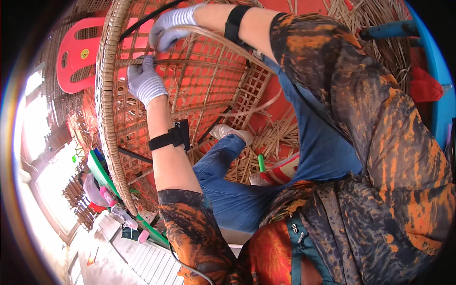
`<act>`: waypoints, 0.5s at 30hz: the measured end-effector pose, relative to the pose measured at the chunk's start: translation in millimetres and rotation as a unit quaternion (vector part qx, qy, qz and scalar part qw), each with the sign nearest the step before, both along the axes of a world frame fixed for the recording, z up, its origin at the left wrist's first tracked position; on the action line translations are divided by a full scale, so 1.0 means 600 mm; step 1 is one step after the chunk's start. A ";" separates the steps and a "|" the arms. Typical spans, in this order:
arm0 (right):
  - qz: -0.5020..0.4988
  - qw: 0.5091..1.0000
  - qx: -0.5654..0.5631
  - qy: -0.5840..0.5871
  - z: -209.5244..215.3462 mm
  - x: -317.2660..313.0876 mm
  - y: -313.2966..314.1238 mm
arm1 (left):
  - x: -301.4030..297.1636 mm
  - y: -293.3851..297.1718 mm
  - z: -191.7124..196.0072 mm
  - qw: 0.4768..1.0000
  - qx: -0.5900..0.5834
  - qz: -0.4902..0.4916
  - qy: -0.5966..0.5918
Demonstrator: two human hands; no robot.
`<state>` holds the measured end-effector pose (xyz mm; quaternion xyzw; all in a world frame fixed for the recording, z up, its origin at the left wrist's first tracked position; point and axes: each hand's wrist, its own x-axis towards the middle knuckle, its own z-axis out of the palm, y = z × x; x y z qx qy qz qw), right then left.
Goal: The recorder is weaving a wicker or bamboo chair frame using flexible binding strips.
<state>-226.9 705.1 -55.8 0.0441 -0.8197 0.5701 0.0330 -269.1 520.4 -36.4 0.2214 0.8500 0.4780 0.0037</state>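
A large open-weave cane basket with a thick braided rim lies tipped on its side before me, its lattice and dark ribs showing. My left hand, in a grey-and-white striped glove, is closed round the weave just inside the rim, thumb pointing up. Above it, my gloved right hand is bent closed on a long pale cane strip. From there the strip arcs away to the right and loops down past the basket. My right fingertips are partly hidden and slightly blurred.
A red plastic chair stands beyond the rim. Loose cane pieces litter the red floor near my foot, by a green-handled tool. Bundled dry strands and a blue edge are at right. Woven pieces stand behind.
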 end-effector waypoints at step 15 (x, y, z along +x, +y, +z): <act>0.039 0.970 -0.123 -0.208 0.004 0.027 0.022 | 0.022 0.038 0.001 1.000 -0.021 -0.003 -0.016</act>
